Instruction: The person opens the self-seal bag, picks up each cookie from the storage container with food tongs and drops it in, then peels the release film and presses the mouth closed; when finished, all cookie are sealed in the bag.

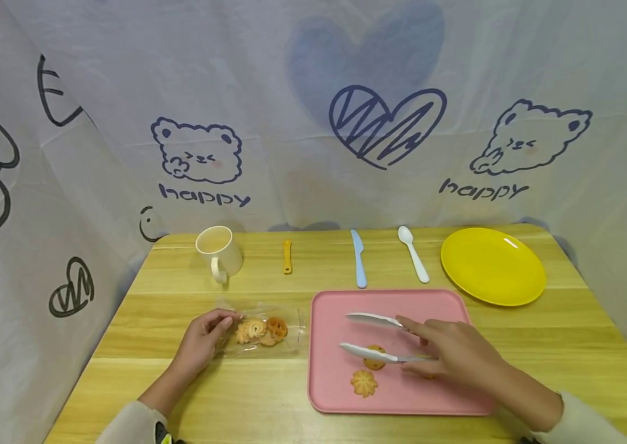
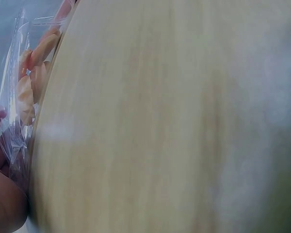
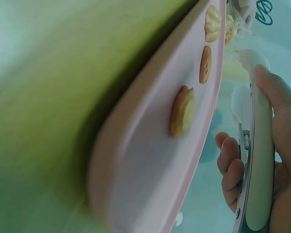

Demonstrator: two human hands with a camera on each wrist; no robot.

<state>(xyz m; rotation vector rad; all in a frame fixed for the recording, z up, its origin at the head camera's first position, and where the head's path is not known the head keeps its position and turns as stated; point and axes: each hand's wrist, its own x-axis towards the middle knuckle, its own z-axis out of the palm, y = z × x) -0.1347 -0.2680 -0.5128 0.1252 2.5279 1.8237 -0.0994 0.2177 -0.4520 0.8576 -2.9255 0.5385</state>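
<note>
My left hand (image 1: 205, 335) pinches the left end of a clear plastic bag (image 1: 294, 333) lying on the table, with several cookies (image 1: 256, 328) inside. In the left wrist view the same bag and cookies (image 2: 34, 90) show at the left edge. My right hand (image 1: 447, 351) grips a pair of tongs (image 1: 371, 319) with white tips, held spread over the pink tray (image 1: 336, 394). A round cookie (image 1: 374, 364) is partly hidden under the lower tong arm. Nearer the front lies a flower-shaped cookie (image 1: 364, 383). The right wrist view shows a third cookie (image 3: 182, 111) on the tray.
Along the back stand a cream mug (image 1: 219, 250), a small orange-yellow clip or handle (image 1: 287, 257), a light blue knife (image 1: 359, 259), a white spoon (image 1: 413, 254) and a yellow plate (image 1: 491, 265). Behind the table hangs a printed white cloth (image 1: 297, 160).
</note>
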